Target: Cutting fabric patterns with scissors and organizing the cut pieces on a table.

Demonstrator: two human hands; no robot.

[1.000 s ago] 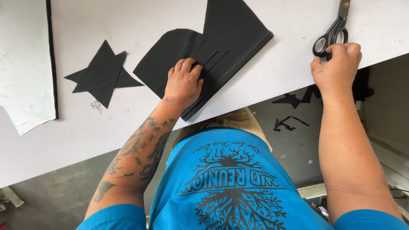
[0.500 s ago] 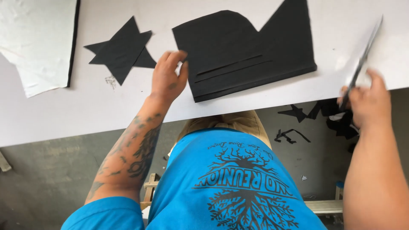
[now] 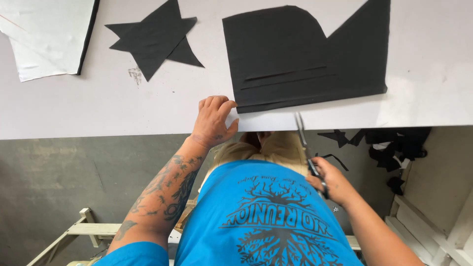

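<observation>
At table edge (image 3: 98,118), left hand (image 3: 213,120) rests flat.

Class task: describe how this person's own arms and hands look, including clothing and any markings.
Both hands, left hand and right hand, are bare: no gloves, and no rings or watch that I can see. The left forearm carries dark tattoos. Short bright blue sleeves cover the upper arms.

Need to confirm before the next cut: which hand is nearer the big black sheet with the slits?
Left. The left hand rests on the table edge, fingertips at the black sheet lower left corner. The right hand holds scissors below the table edge, apart from it.
</observation>
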